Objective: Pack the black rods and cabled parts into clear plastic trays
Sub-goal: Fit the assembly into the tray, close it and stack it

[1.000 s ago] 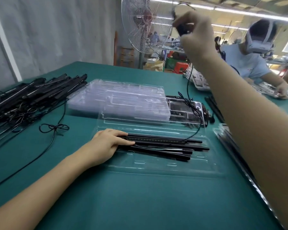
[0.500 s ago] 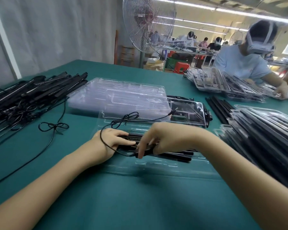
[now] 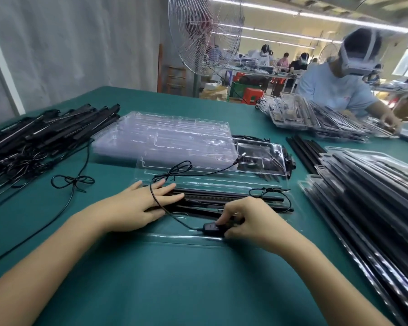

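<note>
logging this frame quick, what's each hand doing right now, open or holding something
Left hand: open, fingers straight, resting on the black rods in the clear tray.
Right hand: closed, pinching the black cable box.

- The counter (image 3: 174,278) is bare along its near edge, between my forearms: room to pass.
- A pile of black rods (image 3: 40,135) fills the left edge, and a loose cable (image 3: 72,182) trails from it.
- A stack of empty trays (image 3: 170,135) walls the far side of the open tray (image 3: 198,240).
- Packed trays (image 3: 375,196) crowd the right edge.
- A thin cable (image 3: 154,198) crosses my left hand (image 3: 132,208).
</note>
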Available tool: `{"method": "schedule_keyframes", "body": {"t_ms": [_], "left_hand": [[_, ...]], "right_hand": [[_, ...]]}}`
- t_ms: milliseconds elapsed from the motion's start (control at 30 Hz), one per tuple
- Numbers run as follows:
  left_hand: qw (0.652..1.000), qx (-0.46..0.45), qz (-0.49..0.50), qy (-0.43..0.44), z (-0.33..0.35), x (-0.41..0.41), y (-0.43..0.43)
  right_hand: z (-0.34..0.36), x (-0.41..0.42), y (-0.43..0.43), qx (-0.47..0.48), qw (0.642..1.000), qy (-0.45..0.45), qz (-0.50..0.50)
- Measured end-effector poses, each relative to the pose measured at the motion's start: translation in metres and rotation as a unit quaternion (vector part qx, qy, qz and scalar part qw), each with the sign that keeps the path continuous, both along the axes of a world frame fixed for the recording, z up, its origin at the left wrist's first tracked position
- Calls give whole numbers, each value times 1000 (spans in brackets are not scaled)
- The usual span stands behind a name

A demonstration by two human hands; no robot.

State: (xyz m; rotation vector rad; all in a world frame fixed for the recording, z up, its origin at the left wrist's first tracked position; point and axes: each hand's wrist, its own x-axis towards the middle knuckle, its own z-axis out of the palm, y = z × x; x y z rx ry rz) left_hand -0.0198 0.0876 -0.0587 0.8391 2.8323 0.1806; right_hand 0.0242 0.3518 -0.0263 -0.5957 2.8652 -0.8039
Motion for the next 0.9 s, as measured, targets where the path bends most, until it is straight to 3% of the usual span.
{"method": "schedule_keyframes", "body": {"t_ms": [167,300,400,467,567,633,767,900], "left_hand": [[999,20,20,-38,13,1,-14],[992,57,101,-39,35,13,-22],[975,56,198,87,47,22,-15],[947,117,219,205,47,25,-2],[942,226,144,204,38,28,26],[960,201,65,184,23,28,43],[972,183,8,145,0,29,70],[990,41,23,133,-14,22,83]], "right_hand": [[-6,4,3,4,1000,-4,-10],[-7,6,5,2,1000,11,-2],[-8,6,0,32,999,34,3],[-8,5,-2,50,998,46,9],[-7,2,1,11,1000,14,3],[-6,2,2,11,1000,10,7],[-2,8,1,57,998,15,6],[13,3,20,39,998,-56,4]]}}
